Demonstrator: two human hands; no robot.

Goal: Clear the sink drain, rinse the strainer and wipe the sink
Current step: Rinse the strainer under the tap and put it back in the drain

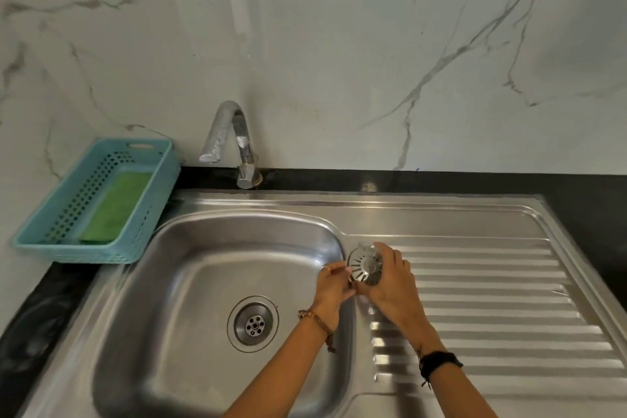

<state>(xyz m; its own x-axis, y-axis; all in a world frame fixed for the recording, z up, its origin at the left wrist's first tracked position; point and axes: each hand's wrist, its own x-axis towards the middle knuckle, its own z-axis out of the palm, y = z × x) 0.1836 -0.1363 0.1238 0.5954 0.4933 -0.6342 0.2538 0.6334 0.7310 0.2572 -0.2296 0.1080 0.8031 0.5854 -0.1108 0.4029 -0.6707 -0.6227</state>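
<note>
1. Strainer out, held in my right hand over the basin edge; left hand pinches its rim.
2. Drain open.
3. Tap dry: rinse, wipe pending.

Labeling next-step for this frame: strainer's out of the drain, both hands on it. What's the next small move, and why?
Probably carry the strainer left, under the tap. The right hand holds it over the basin's right rim, the left hand picking at its edge, the drain already sits open, and no water is running, so rinsing looks next.
</note>
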